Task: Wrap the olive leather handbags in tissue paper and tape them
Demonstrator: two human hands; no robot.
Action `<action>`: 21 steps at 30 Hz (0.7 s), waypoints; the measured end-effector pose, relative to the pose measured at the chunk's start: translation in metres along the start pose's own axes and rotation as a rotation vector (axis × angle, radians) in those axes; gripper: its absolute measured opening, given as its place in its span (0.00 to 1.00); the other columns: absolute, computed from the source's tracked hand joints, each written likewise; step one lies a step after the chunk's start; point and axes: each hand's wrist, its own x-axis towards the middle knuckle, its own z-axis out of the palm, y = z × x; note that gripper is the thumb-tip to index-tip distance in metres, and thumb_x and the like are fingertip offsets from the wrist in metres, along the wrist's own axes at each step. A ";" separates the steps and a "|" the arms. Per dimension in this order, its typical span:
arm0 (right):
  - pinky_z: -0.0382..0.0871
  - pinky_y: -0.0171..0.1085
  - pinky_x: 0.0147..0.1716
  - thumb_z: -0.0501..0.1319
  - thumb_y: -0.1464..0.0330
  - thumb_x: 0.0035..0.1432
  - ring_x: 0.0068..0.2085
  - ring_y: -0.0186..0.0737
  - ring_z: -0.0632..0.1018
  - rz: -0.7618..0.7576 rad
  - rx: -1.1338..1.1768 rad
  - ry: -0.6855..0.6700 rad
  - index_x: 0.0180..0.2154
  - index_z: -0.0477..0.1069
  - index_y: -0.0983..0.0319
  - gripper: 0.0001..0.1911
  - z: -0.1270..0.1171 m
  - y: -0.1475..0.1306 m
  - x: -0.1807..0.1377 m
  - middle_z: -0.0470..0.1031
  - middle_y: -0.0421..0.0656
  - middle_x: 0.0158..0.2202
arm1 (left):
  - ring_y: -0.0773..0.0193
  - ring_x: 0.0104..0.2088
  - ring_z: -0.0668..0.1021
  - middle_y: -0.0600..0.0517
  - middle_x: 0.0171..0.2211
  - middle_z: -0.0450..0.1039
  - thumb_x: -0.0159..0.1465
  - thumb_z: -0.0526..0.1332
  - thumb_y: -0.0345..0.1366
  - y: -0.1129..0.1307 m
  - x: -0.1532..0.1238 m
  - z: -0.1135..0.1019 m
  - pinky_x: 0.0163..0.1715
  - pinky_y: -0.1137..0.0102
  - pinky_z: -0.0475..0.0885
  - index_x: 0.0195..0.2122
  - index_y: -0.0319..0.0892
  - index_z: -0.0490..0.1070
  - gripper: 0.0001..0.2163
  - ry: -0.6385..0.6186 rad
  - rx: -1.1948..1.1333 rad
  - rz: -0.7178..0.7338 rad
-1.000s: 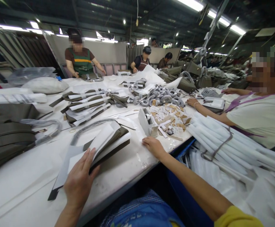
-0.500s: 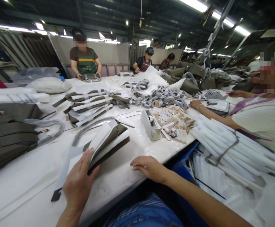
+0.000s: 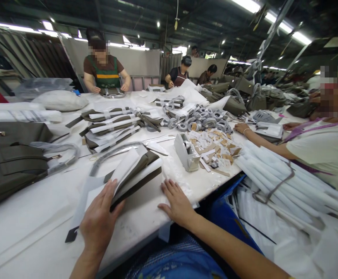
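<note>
My left hand (image 3: 99, 221) lies flat, fingers stretched, on a stack of olive-green pieces wrapped in white paper (image 3: 131, 174) near the front of the white table (image 3: 26, 217). My right hand (image 3: 177, 205) rests palm down with fingers spread on a thin clear plastic sheet (image 3: 174, 174) at the table's front edge, just right of the stack. Neither hand grips anything. A grey tape dispenser (image 3: 186, 153) stands beyond my right hand.
An olive bag (image 3: 9, 162) with a wrapped handle lies at left. Bundles of wrapped straps (image 3: 113, 126), grey tape rolls (image 3: 200, 120) and paper scraps (image 3: 215, 149) fill the middle. A person (image 3: 322, 143) sits at right beside white rolled sheets (image 3: 287, 182); other people work at the far end.
My right hand drew back from near the tape dispenser toward the table's front edge and now lies flat on the plastic sheet. My left hand stayed on the stack.
</note>
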 end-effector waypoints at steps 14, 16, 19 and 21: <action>0.68 0.50 0.53 0.58 0.60 0.67 0.48 0.49 0.77 -0.257 0.024 0.003 0.43 0.77 0.61 0.14 0.002 -0.030 0.041 0.80 0.49 0.42 | 0.53 0.58 0.73 0.45 0.64 0.63 0.69 0.57 0.33 0.003 -0.007 0.011 0.56 0.60 0.70 0.70 0.48 0.49 0.30 -0.013 0.056 0.183; 0.72 0.42 0.47 0.56 0.65 0.68 0.42 0.42 0.79 -0.348 0.096 0.103 0.43 0.76 0.60 0.11 -0.017 -0.034 0.022 0.81 0.46 0.41 | 0.53 0.59 0.72 0.44 0.65 0.62 0.68 0.57 0.32 0.004 -0.008 0.014 0.57 0.59 0.69 0.69 0.46 0.52 0.29 -0.028 0.080 0.220; 0.70 0.42 0.54 0.57 0.69 0.68 0.49 0.42 0.78 -0.513 0.066 0.191 0.52 0.72 0.59 0.13 -0.050 -0.036 0.021 0.79 0.46 0.49 | 0.51 0.60 0.71 0.44 0.64 0.62 0.67 0.58 0.30 0.006 -0.009 0.014 0.57 0.58 0.69 0.67 0.45 0.58 0.26 -0.054 0.111 0.264; 0.61 0.50 0.63 0.60 0.70 0.65 0.61 0.47 0.70 -0.586 -0.057 0.159 0.60 0.65 0.60 0.23 -0.065 -0.035 0.037 0.71 0.48 0.60 | 0.51 0.60 0.71 0.44 0.64 0.63 0.67 0.57 0.30 0.006 -0.011 0.011 0.57 0.58 0.69 0.66 0.45 0.60 0.25 -0.060 0.119 0.300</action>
